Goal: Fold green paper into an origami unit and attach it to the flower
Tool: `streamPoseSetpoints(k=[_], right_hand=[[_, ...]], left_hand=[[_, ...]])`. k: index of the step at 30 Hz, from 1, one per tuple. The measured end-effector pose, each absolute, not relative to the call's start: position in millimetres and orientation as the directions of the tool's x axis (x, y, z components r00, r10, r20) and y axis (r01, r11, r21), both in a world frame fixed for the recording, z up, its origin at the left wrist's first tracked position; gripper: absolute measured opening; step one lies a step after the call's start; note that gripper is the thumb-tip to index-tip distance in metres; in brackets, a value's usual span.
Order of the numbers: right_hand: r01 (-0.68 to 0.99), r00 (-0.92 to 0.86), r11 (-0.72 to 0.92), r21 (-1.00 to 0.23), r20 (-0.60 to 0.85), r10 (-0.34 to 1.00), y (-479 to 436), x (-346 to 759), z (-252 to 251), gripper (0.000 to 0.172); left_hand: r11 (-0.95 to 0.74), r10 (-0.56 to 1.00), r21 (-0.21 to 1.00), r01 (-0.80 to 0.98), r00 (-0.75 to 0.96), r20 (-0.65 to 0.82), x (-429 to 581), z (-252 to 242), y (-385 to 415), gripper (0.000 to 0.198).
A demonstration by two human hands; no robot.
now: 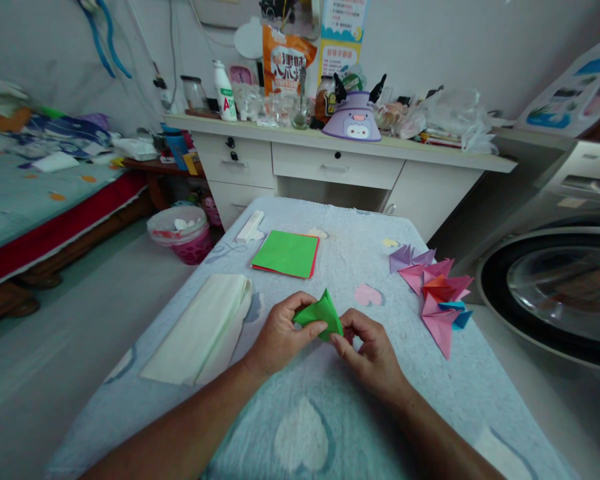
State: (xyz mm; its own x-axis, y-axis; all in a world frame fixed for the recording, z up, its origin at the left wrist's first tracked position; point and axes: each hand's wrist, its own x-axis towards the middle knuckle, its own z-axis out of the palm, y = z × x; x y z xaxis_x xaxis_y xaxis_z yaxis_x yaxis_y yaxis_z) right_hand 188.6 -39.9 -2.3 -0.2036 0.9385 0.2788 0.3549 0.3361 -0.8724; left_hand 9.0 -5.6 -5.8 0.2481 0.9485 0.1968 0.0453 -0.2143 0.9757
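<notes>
A folded piece of green paper [322,313] is held up over the middle of the table, one corner pointing upward. My left hand [289,331] pinches its left side, thumb laid across the front. At its lower right corner, my right hand [369,347] grips the edge between thumb and fingers. Beyond my hands lies a stack of square paper [286,253], green on top with red showing at the edge. Several folded paper pieces [436,290] in purple, pink, orange and blue sit together on the right side of the table.
A cloth-covered table [300,433] spreads before me. On its left lie a pale paper packet [200,330] and a small white box [250,227]. A cluttered white cabinet [330,167] stands behind, a washing machine [555,267] right, and a waste bin [180,233] on the floor left.
</notes>
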Motion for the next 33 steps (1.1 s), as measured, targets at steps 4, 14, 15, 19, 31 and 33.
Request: streamPoseSetpoints(k=[4,14,15,19,31,33], right_hand=[[0.396,-0.207,0.369,-0.841,0.310,0.928,-39.9,188.6,-2.6,0.015],[0.305,-0.262,0.373,-0.876,0.299,0.917,-41.5,190.7,3.5,0.017],[0.295,-0.264,0.362,-0.884,0.288,0.920,-41.6,191.1,4.3,0.018],[0.301,-0.264,0.374,-0.877,0.300,0.917,-42.1,191.6,4.2,0.019],[0.296,-0.281,0.438,-0.849,0.360,0.889,-45.3,192.5,5.2,0.016],[0.328,-0.286,0.467,-0.821,0.385,0.877,-46.1,191.7,3.4,0.013]], left_hand=[[-0.158,0.950,0.987,-0.033,0.267,0.161,10.7,-2.6,-7.3,0.046],[-0.012,0.932,0.996,-0.088,0.361,0.043,7.9,-7.0,-3.4,0.024],[0.006,0.929,0.994,-0.108,0.369,0.034,7.7,-6.8,-3.3,0.024],[0.025,0.926,0.991,-0.129,0.377,0.026,7.5,-6.4,-3.0,0.025],[0.033,0.891,0.995,-0.096,0.453,0.014,5.7,-6.9,-3.7,0.023],[0.026,0.893,0.996,-0.083,0.450,0.014,6.6,-6.1,-4.1,0.022]])
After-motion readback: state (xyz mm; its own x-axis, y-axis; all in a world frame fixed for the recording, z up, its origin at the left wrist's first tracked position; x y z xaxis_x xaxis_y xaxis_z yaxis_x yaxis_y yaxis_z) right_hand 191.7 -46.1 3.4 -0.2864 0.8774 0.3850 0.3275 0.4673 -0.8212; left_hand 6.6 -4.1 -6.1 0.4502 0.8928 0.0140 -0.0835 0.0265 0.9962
